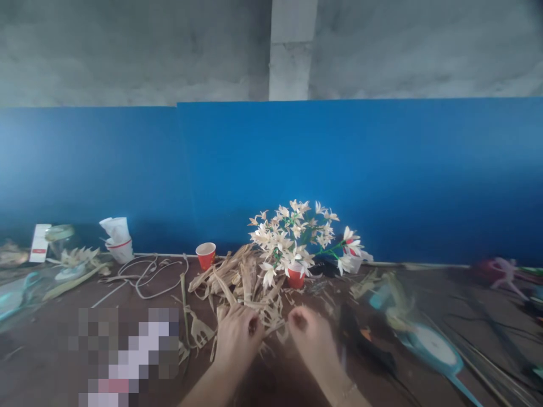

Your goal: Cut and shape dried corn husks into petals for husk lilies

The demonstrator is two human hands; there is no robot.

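Note:
My left hand [238, 333] is closed, thumb and fingers curled together low over the table. A pale strip of dried husk [274, 328] shows at its fingertips. To its right, my right hand [313, 336] is closed in a pinch and a little blurred; whatever lies between its fingertips is too small to make out. Just beyond both hands spreads a heap of dried husks [248, 277]. Some cut husk pieces [201, 332] with pointed ends lie left of my left hand. Behind the heap, a bunch of cream husk flowers [282, 240] on green stems stands in a red paper cup [296, 277].
Another red cup [206, 258] stands by a looped white cable [153, 282]. Back left is a white cup [120, 249] with tissue. A dark tool [367, 345] and a light-blue ribbon roll [436, 347] lie right. A blue panel [339, 169] edges the table.

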